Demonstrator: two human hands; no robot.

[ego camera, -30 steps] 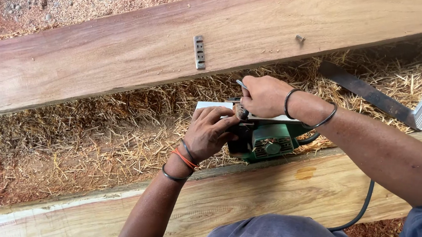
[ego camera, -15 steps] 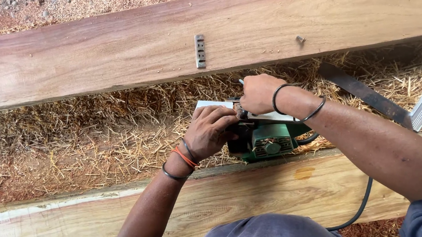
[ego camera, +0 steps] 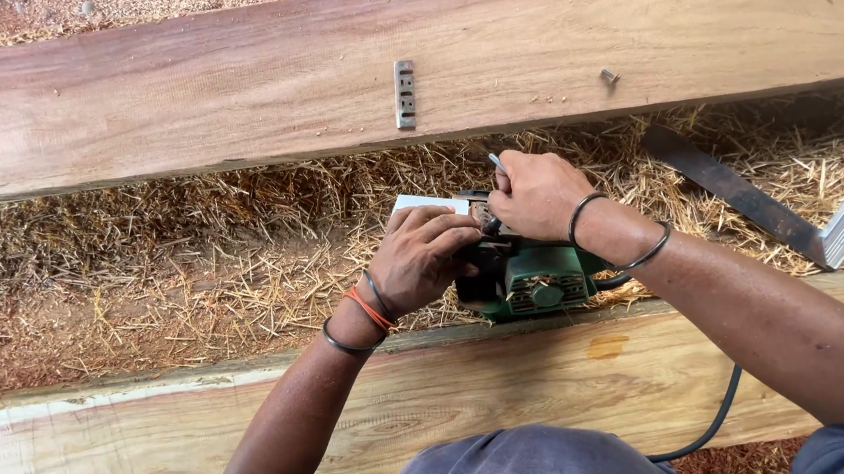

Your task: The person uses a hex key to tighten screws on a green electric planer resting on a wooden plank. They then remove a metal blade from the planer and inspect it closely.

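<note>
A green electric planer (ego camera: 535,281) lies on its side on the wood shavings between two beams. My left hand (ego camera: 422,258) grips its front end by the pale sole plate (ego camera: 429,204). My right hand (ego camera: 536,193) is closed around a thin metal tool (ego camera: 496,162) whose tip pokes out above the fist, pressed against the planer's drum area. A flat metal planer blade (ego camera: 405,93) with slots rests on the reddish far beam (ego camera: 253,83), apart from both hands.
A small bolt (ego camera: 609,77) sits on the far beam. A steel try square (ego camera: 795,213) lies in the shavings at right. The pale near beam (ego camera: 491,383) runs below my arms. The planer's black cord (ego camera: 711,422) hangs over it. Shavings (ego camera: 140,255) cover the gap.
My right hand has shifted slightly left and up on the tool; the left hand keeps its hold on the planer. The planer has not moved.
</note>
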